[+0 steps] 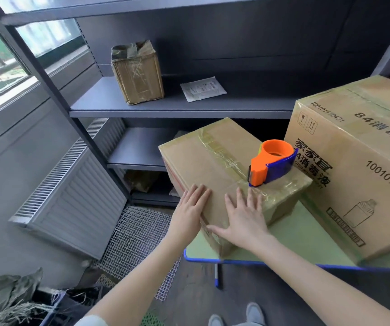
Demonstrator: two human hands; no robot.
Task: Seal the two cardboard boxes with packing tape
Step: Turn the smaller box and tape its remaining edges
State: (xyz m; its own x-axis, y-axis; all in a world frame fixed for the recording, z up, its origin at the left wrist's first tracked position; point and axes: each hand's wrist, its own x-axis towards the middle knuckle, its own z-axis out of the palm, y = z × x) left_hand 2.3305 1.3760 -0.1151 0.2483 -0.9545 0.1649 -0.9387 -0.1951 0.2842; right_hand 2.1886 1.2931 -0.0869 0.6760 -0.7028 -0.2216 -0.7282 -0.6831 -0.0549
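A small cardboard box (203, 161) with clear tape along its top seam lies on the green table (306, 238). On its right end stands an orange and blue tape dispenser (271, 162). My left hand (190, 209) lies flat, fingers straight, on the box's near left edge. My right hand (242, 218) presses flat on the near top corner, over the tape end that runs down the side. A larger printed cardboard box (358, 165) stands to the right, touching the small one, with tape across its top.
A dark metal shelf unit (180, 107) stands behind the table, holding a worn taped box (137, 71) and a white packet (202, 88). A radiator (76, 191) and wire mesh (137, 243) are on the left. A pen (217, 276) lies on the floor under the table edge.
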